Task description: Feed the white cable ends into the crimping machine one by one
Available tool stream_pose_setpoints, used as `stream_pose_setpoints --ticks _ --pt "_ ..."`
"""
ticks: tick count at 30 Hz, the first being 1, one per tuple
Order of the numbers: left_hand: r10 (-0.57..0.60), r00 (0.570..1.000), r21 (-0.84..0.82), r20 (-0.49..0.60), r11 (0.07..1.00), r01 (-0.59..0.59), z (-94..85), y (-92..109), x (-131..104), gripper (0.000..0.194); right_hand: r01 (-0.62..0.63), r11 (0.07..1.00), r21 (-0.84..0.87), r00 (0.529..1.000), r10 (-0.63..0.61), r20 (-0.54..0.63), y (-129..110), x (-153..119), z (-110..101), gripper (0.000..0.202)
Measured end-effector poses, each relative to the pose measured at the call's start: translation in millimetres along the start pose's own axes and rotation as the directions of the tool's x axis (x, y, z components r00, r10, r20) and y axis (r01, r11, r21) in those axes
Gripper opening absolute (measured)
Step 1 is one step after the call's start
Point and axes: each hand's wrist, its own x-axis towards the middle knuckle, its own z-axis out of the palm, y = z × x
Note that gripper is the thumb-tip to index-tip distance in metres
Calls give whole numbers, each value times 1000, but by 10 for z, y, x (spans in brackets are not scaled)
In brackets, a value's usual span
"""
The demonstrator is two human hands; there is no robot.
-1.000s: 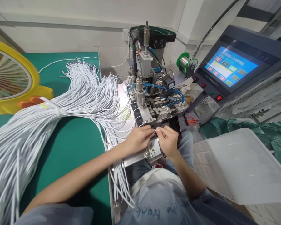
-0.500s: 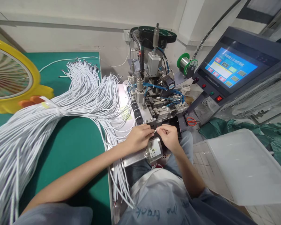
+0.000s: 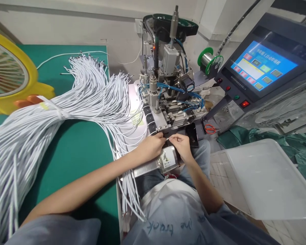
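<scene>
At the front of the soldering machine (image 3: 168,98), my left hand (image 3: 153,145) and my right hand (image 3: 180,144) nearly meet. Both are closed in a pinch. Between their fingertips shows the small end of a white cable (image 3: 168,139); its very tip is too small to make out. A metal block with a white label (image 3: 168,158) sits just below my hands. To the left lies a large tied bundle of white cables (image 3: 73,114), with loose cables fanning out towards the machine.
A yellow fan (image 3: 33,75) stands on the green table mat (image 3: 84,163) at left. On the right are a control screen (image 3: 265,66), a solder wire spool (image 3: 207,60), orange-handled scissors (image 3: 210,129) and a white plastic bin (image 3: 265,177). A dark tray (image 3: 192,134) is beside my right hand.
The head view has shifted slightly. My hands stay together at the machine's front, with small finger movements; my right fingers now close tighter round the cable end.
</scene>
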Motion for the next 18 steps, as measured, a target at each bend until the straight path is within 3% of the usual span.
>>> stream_pose_setpoints --ticks 3,18 --pt "-14 999 55 49 998 11 18 5 8 24 -92 995 42 995 90 53 86 18 11 17" --pt "42 993 171 113 983 -61 -8 -52 -16 38 -236 970 52 941 215 261 122 149 -29 19"
